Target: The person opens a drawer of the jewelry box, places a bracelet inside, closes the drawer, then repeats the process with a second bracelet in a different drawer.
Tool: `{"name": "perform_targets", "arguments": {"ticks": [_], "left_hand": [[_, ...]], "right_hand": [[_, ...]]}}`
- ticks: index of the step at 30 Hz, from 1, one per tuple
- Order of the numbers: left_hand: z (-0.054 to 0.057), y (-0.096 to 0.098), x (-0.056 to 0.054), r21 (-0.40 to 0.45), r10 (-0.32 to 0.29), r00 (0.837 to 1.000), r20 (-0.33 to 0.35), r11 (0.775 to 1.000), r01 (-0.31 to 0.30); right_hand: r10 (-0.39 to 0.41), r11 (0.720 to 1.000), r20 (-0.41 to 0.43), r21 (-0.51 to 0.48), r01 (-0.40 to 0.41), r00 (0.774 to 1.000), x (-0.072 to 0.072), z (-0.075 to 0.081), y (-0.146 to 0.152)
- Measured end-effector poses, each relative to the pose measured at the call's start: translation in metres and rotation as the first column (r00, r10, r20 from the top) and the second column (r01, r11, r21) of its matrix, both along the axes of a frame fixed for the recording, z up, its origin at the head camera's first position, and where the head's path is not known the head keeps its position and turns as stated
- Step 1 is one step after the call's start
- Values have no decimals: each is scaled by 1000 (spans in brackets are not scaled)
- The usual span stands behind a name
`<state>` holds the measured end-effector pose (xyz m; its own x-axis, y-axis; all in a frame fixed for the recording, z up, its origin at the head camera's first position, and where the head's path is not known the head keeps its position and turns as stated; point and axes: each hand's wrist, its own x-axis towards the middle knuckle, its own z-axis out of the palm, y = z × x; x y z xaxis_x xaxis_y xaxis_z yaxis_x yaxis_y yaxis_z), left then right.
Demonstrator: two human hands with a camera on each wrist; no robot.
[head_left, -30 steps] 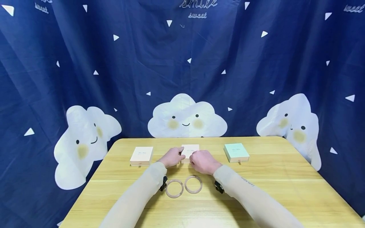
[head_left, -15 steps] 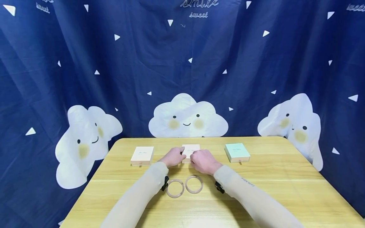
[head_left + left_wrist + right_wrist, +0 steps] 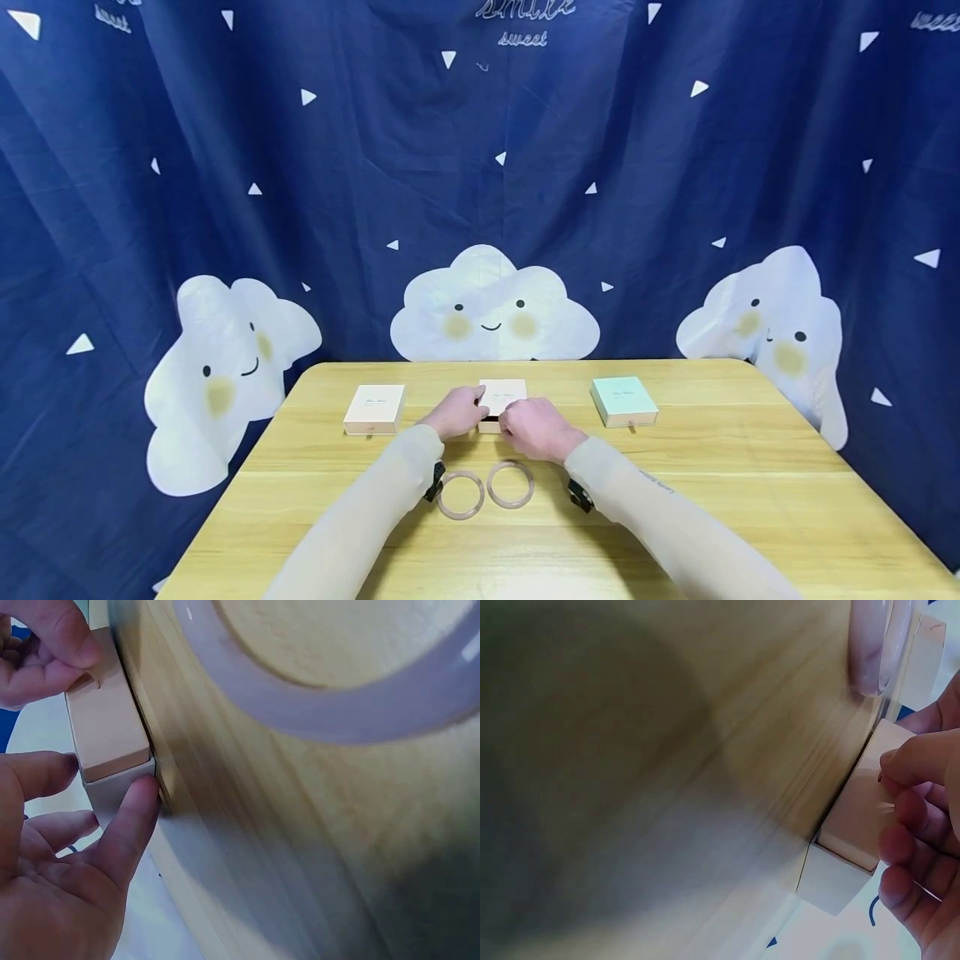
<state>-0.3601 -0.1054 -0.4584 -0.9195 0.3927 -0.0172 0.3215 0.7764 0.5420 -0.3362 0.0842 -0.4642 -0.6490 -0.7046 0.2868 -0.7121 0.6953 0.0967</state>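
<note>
A small white drawer box [image 3: 504,393] stands at the back middle of the table. My left hand [image 3: 453,414] grips its left side, thumb and fingers bent round the sleeve. At the front, my right hand [image 3: 540,429] pinches the short pull tab [image 3: 96,681] of the pink drawer [image 3: 112,731]. The drawer sticks out a little, with a dark gap showing behind its front panel. What lies inside is hidden. Two pale pink bangles [image 3: 459,517] lie side by side on the tabletop, nearer to me, between my forearms.
Another white box [image 3: 377,404] sits to the left of my hands, and a mint-green box [image 3: 624,395] to the right. The wooden table [image 3: 720,500] ends at the back against a dark blue curtain [image 3: 360,183] printed with clouds.
The drawer has slid slightly forward out of its sleeve, baring a dark gap, while my right hand keeps its pinch. My left hand and the bangles hold their places.
</note>
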Motion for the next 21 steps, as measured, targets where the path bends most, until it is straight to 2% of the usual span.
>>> {"name": "perform_targets", "arguments": {"ticks": [12, 16, 21], "left_hand": [[-1, 6, 2, -7, 6, 999, -54, 1000, -6], [-1, 6, 2, 2, -2, 999, -40, 1000, 2], [-7, 1, -4, -3, -11, 999, -33, 1000, 11]], "right_hand": [[45, 999, 7, 1, -45, 999, 11, 2, 10], [49, 999, 19, -13, -49, 999, 13, 1, 11], [52, 999, 34, -14, -52, 998, 14, -3, 10]]}}
